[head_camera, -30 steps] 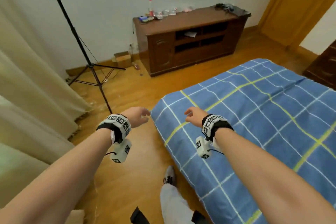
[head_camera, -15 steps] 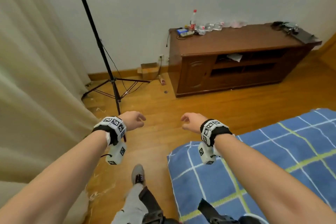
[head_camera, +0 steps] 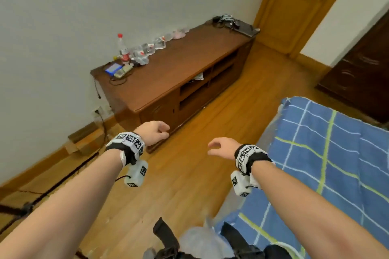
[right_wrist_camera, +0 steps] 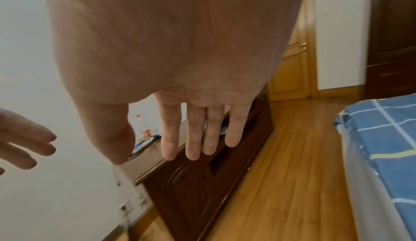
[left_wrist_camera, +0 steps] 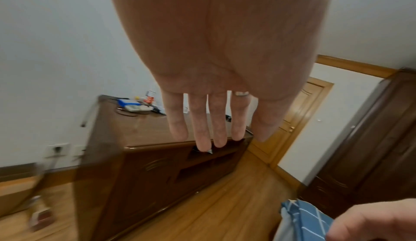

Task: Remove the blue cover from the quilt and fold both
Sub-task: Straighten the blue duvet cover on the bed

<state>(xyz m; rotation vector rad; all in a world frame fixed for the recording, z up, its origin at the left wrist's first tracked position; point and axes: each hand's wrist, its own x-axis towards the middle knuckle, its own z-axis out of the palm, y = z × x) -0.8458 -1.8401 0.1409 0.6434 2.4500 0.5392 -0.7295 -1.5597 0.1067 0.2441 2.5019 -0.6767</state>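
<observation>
Since half a second ago view swung right: door now in frame, more of bed showing. Left hand (head_camera: 154, 132) and right hand (head_camera: 224, 147) hang over wood floor (head_camera: 189, 174), both grips released, fingers relaxed, holding nothing. Blue cover (head_camera: 328, 153) lies spread on bed at right, just beside right forearm, not touched. Brown cabinet (head_camera: 168, 82) against wall ahead.
</observation>
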